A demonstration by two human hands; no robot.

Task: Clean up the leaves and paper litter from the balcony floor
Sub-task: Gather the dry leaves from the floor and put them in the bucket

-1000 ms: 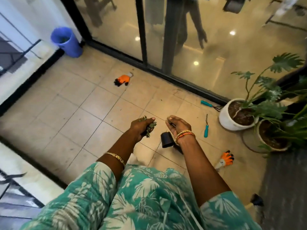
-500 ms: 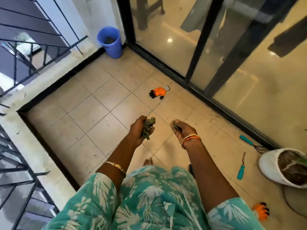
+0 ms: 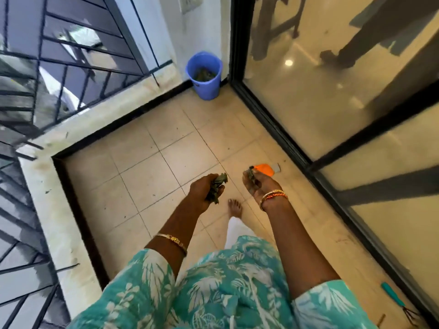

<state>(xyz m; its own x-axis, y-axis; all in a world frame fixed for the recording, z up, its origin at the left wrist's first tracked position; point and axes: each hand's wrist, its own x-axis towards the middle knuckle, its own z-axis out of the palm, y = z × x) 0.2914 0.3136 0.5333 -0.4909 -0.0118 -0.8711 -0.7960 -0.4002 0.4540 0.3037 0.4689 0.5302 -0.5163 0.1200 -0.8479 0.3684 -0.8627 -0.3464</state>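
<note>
Tiled balcony floor [image 3: 147, 167] stretched ahead to the blue bin [image 3: 204, 74] in the far corner, well apart from you. Your left hand [image 3: 204, 189] gripped a clump of leaves [image 3: 217, 186], your right hand [image 3: 257, 184] pinched a smaller bunch [image 3: 252, 175]; you were mid-carry, I judge, and next needed to reach the bin and let both go over it.

Home balcony: tiled floor [image 3: 147, 162], metal railing [image 3: 71, 74], sliding glass door [image 3: 332, 103].

No legible text, label, brand, number or sign appears on any item in view. The blue bucket [image 3: 204, 74], the orange glove [image 3: 264, 169] and the teal-handled tool [image 3: 393, 297] carry no readable markings.
</note>
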